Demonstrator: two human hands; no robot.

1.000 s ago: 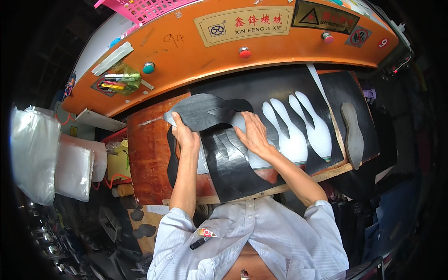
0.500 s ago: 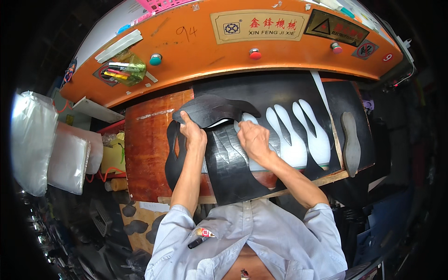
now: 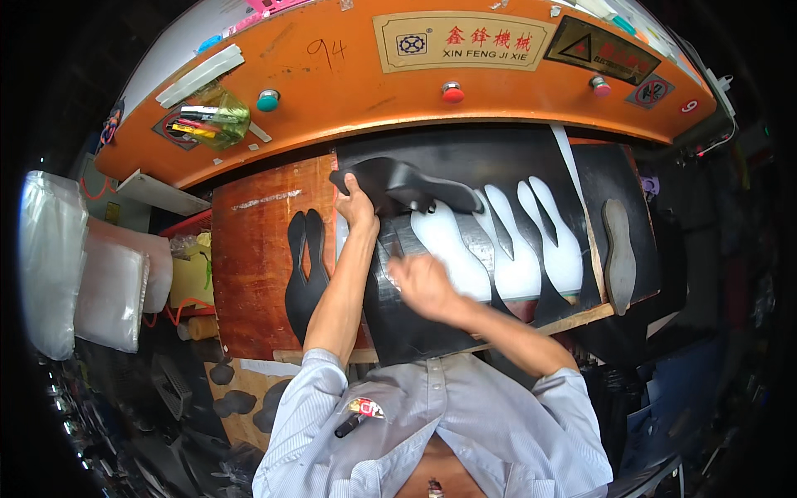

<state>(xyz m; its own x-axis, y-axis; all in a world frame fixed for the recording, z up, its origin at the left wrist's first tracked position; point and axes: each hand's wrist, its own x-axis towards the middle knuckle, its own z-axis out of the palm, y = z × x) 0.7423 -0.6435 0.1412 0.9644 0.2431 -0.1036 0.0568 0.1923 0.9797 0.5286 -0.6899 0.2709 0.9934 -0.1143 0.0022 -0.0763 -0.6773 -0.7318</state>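
Observation:
My left hand is shut on a stack of black sole-shaped cutouts, holding them up at the far edge of the black sheet. The sheet lies on the press bed and has several white sole-shaped holes punched in it. My right hand hovers over the near part of the sheet; it is blurred by motion, so its fingers cannot be made out. Two more black sole cutouts lie on the brown wooden board left of my left arm.
The orange press head with round buttons spans the back. A grey sole-shaped cutting die rests on the sheet at the right. White plastic bags hang at the left. Dark scraps lie on the floor at the lower left.
My right hand has slid off the far part of the sheet toward me. My left hand still grips the black cutouts near the sheet's far edge.

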